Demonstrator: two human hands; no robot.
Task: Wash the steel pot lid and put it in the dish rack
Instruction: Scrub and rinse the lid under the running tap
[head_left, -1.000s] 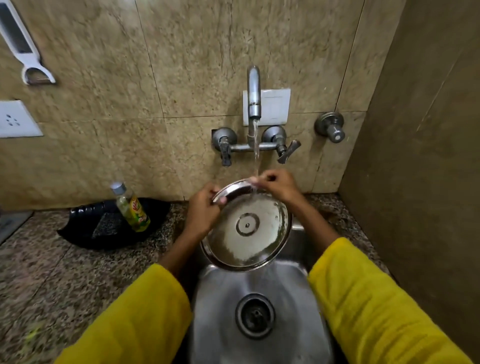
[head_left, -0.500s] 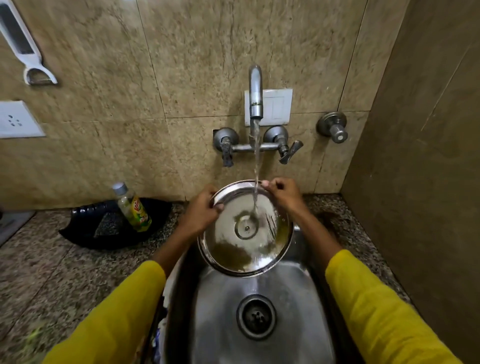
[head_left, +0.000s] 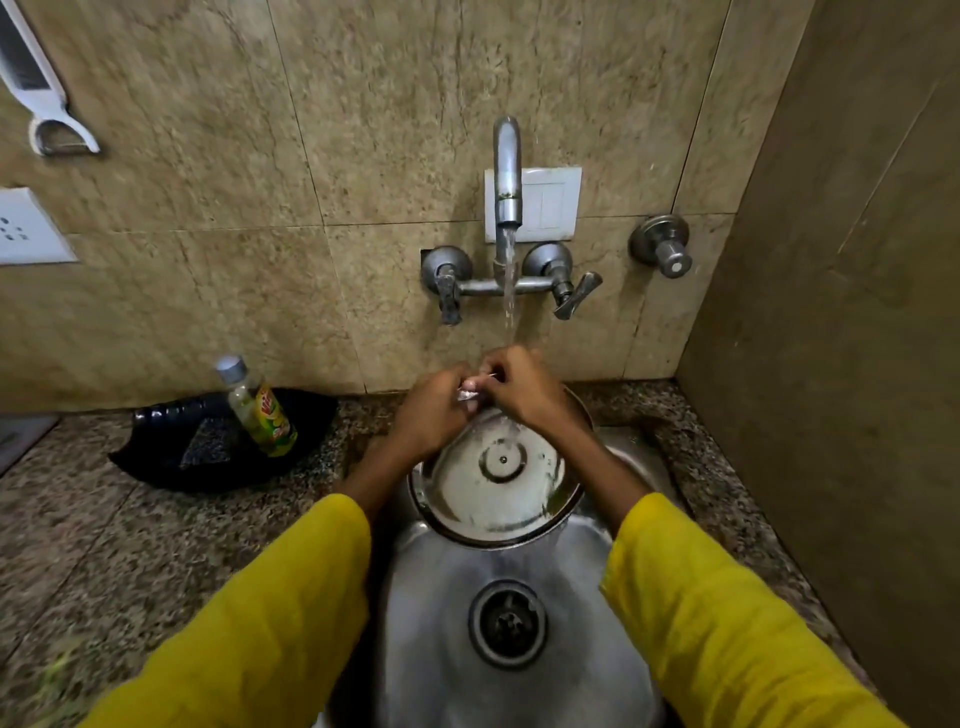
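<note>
Water (head_left: 510, 296) is running from the wall tap (head_left: 507, 171) and falling onto the two hands that are meeting at the far rim of the steel pot lid (head_left: 493, 483). The lid is being held tilted over the steel sink (head_left: 509, 675), its shiny face turned toward the camera, with the drain (head_left: 508, 623) lying below it. The left hand (head_left: 434, 410) is closing its fingers on the lid's upper edge from the left, and the right hand (head_left: 524, 387) is clamping the same edge from the right, so the fingertips of both are almost touching under the stream. Yellow sleeves (head_left: 727, 623) are covering both forearms. On the speckled worktop (head_left: 78, 545) to the left, a black tray (head_left: 156, 457) is carrying a green dish-soap bottle (head_left: 260, 410) that is leaning against it, beside a dark scrub pad (head_left: 205, 447). A white peeler (head_left: 47, 104) is hanging on the tiled wall above.
</note>
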